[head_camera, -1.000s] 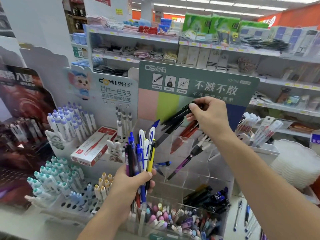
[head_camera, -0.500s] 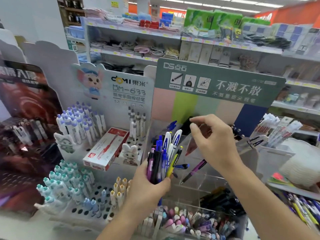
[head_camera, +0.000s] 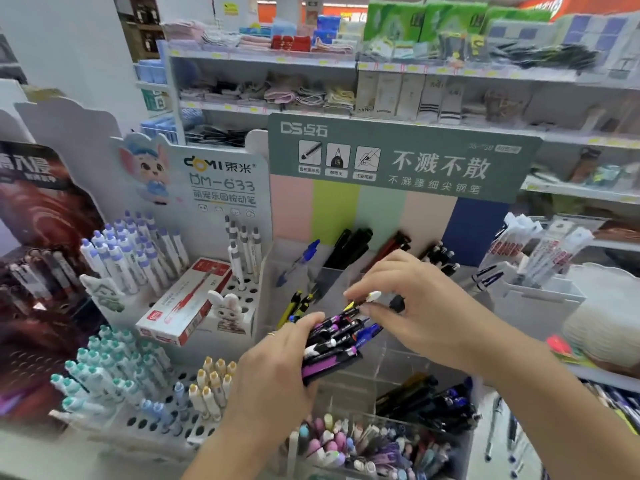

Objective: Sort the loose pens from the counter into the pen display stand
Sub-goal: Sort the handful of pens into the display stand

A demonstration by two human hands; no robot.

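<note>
My left hand (head_camera: pixel 277 372) grips a bundle of loose pens (head_camera: pixel 334 344), purple, black, blue and white, tilted so their tops point up and right. My right hand (head_camera: pixel 412 303) reaches over the bundle and pinches the white top of one pen (head_camera: pixel 373 295) between thumb and fingertips. Both hands hover in front of the clear acrylic pen display stand (head_camera: pixel 353 382), whose upper compartments hold a blue pen (head_camera: pixel 304 254), black pens (head_camera: pixel 349 247) and red pens (head_camera: pixel 394 247). A yellow-and-black pen (head_camera: pixel 294 306) sticks out behind the bundle.
A white stand with holes (head_camera: pixel 152 424) holds teal, blue and cream pens at the left. A red and white box (head_camera: pixel 187 303) lies on the DM-633 stand. Pastel pens (head_camera: pixel 346 445) and dark pens (head_camera: pixel 429 403) fill the lower bins. Loose pens (head_camera: pixel 495 427) lie on the counter at right.
My left hand tipped the bundle from upright to slanting right. My right hand came down from the upper compartments, where it left black pens, and now pinches a pen top in the bundle.
</note>
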